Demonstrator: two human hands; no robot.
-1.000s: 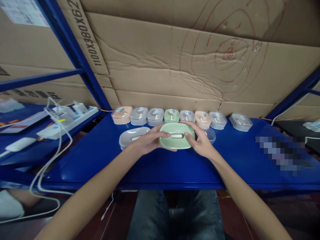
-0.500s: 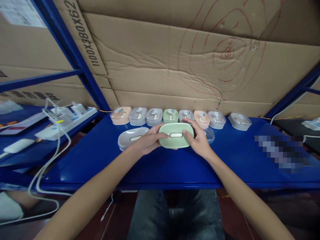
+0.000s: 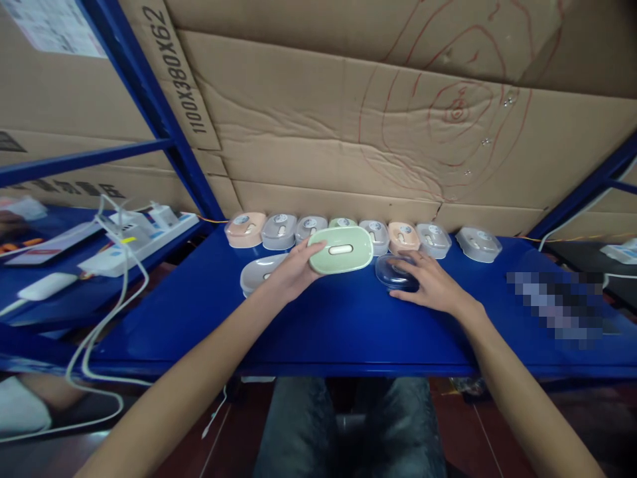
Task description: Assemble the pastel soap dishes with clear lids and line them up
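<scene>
My left hand (image 3: 290, 271) holds a pale green oval tray (image 3: 341, 249) with a slot in its middle, lifted a little above the blue shelf (image 3: 323, 325). My right hand (image 3: 432, 284) rests on a clear plastic lid (image 3: 393, 272) lying on the shelf to the right of the tray. A grey oval tray (image 3: 259, 273) lies just left of my left hand.
A row of small lidded boxes in peach (image 3: 245, 230), grey (image 3: 279, 230) and green runs along the back, against a cardboard wall (image 3: 378, 133). One more grey box (image 3: 478, 243) sits apart at the right. A power strip (image 3: 134, 242) with white cables lies on the left shelf.
My right hand has let go of the green tray and moved right onto the clear lid. My left hand alone has raised the tray slightly toward the back row.
</scene>
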